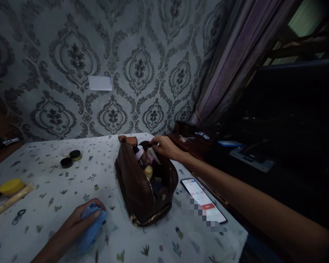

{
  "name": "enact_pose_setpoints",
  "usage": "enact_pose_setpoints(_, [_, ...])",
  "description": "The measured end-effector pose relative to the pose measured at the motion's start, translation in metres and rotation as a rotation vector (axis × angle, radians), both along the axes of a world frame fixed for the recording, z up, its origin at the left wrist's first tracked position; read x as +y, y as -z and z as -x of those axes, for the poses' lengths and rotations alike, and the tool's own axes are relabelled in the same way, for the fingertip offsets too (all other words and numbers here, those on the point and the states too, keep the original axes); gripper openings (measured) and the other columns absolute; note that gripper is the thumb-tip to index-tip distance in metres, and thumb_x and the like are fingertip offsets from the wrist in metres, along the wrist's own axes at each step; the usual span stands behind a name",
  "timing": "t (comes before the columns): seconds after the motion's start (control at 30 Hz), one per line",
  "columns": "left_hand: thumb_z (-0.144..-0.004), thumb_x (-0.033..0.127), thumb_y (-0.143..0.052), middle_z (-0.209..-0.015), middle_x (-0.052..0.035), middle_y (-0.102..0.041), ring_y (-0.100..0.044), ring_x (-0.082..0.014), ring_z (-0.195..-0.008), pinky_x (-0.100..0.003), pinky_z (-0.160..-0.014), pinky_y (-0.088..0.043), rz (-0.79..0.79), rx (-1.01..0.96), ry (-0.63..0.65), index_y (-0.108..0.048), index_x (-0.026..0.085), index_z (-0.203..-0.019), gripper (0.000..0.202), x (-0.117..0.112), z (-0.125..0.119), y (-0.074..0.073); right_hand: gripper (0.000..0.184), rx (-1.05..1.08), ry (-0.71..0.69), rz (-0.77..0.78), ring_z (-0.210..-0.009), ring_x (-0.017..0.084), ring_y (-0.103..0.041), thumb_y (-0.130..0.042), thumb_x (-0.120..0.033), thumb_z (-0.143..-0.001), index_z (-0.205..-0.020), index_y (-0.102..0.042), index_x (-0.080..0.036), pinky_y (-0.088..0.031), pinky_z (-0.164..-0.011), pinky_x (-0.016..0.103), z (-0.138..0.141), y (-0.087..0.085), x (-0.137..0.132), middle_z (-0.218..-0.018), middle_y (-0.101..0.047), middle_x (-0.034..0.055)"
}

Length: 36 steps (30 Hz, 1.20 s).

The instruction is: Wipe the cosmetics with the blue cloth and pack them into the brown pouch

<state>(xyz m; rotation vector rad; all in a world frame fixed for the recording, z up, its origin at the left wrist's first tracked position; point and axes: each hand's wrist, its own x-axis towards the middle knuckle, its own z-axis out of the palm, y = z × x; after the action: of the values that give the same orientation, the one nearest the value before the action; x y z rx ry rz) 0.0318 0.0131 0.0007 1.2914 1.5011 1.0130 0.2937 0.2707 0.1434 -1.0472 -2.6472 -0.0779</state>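
A brown leather cosmetic bag (133,182) stands unzipped on the table, its mouth wide. Inside it show a pinkish bottle (142,156), a yellow-topped item (148,171) and other things too dark to make out. My right hand (164,146) reaches to the far right side of the bag, thumb and fingers pinched on its upper rim. To the left of the bag, low over the tablecloth, my left hand (83,217) is closed round a crumpled blue cloth (92,226). A brown leather piece (130,140) lies behind the bag.
A lit phone (204,201) lies by the table's right edge, under my right forearm. Two small round dark containers (71,159) stand at the back left. A yellow item (11,186) and a pale wooden stick (12,201) lie at far left. Patterned wall behind.
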Motion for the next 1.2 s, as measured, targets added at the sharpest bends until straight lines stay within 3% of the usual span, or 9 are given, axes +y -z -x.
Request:
enact_pose_setpoints(0.47, [-0.075, 0.07, -0.063, -0.076, -0.0008, -0.062, -0.057, -0.0208, -0.075, -0.029, -0.071, -0.046, 0.042, -0.033, -0.077, -0.065, 0.023, -0.087, 0.049, -0.002, -0.005, -0.005, 0.031, 0.143, -0.045, -0.009, -0.088, 0.019, -0.062, -0.054, -0.007, -0.085, -0.111, -0.071, -0.013, -0.046, -0.081, 0.029, -0.013, 0.005, -0.004, -0.099, -0.069, 0.0101])
enact_pose_setpoints(0.67, [-0.074, 0.071, -0.064, -0.086, -0.002, -0.068, -0.062, -0.0258, -0.089, -0.033, -0.081, -0.049, 0.05, -0.006, -0.138, -0.067, 0.024, -0.089, 0.049, -0.004, -0.007, -0.01, 0.027, 0.147, -0.018, -0.001, -0.097, 0.02, -0.061, -0.055, -0.01, -0.089, -0.112, -0.07, -0.013, -0.046, -0.089, 0.031, -0.022, 0.009, -0.016, -0.11, -0.063, 0.0121])
enact_pose_setpoints(0.83, [-0.073, 0.072, -0.065, -0.087, -0.0022, -0.069, -0.063, -0.0263, -0.092, -0.033, -0.082, -0.051, 0.045, 0.01, -0.169, -0.066, 0.024, -0.09, 0.051, -0.005, -0.011, -0.014, 0.029, 0.081, 0.029, 0.008, -0.115, 0.026, -0.058, -0.056, -0.015, -0.091, -0.118, -0.067, -0.01, -0.044, -0.097, 0.035, -0.018, 0.002, -0.02, -0.12, -0.06, 0.0176])
enact_pose_setpoints(1.07, [-0.073, 0.073, -0.064, -0.074, -0.0005, -0.066, -0.063, -0.0223, -0.074, -0.028, -0.066, -0.051, 0.069, 0.031, -0.281, -0.065, 0.022, -0.093, 0.054, -0.008, -0.016, -0.017, 0.029, -0.028, 0.054, 0.081, -0.107, 0.027, -0.065, -0.057, -0.017, -0.09, -0.116, -0.068, -0.014, -0.047, -0.085, 0.032, -0.002, -0.006, -0.001, -0.116, -0.07, 0.0154])
enact_pose_setpoints(1.13, [-0.075, 0.074, -0.061, -0.079, -0.0016, -0.067, -0.065, -0.0229, -0.074, -0.029, -0.064, -0.052, 0.056, 0.101, -0.344, -0.065, 0.022, -0.098, 0.058, -0.006, -0.017, -0.021, 0.029, -0.016, 0.066, 0.088, -0.108, 0.027, -0.065, -0.057, -0.018, -0.09, -0.117, -0.068, -0.014, -0.047, -0.084, 0.032, 0.0, -0.003, 0.006, -0.118, -0.07, 0.0151])
enact_pose_setpoints(1.2, [-0.077, 0.072, -0.06, -0.095, -0.0042, -0.071, -0.067, -0.0256, -0.087, -0.029, -0.071, -0.054, -0.011, 0.251, -0.356, -0.066, 0.023, -0.101, 0.055, -0.002, -0.022, -0.031, 0.03, 0.008, 0.066, 0.09, -0.109, 0.026, -0.064, -0.058, -0.021, -0.09, -0.118, -0.066, -0.014, -0.046, -0.084, 0.031, 0.001, 0.0, 0.013, -0.12, -0.07, 0.0144])
